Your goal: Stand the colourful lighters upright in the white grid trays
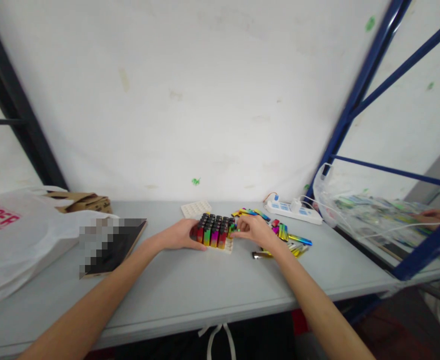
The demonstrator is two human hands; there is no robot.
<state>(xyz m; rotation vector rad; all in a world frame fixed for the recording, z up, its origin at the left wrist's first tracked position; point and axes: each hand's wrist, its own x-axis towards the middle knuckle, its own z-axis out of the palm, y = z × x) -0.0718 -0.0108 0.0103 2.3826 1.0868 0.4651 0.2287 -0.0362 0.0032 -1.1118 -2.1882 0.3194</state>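
Observation:
Several colourful lighters with black tops (214,232) stand upright in rows in a white tray (228,247) at the middle of the table. My left hand (184,234) is wrapped round the left side of the block of lighters, thumb at its front. At the block's right side, the fingers of my right hand (253,231) are pinched together by the end lighters; what they hold is too small to make out. Loose shiny lighters (283,232) lie in a pile to the right of and behind my right hand, some under the wrist.
Behind the block lies another white tray (196,208). A power strip (294,212) sits at the back right, near a blue frame post (332,145). On the left are a dark flat device (116,250) and a white plastic bag (35,240). Another person's hand (433,217) shows far right.

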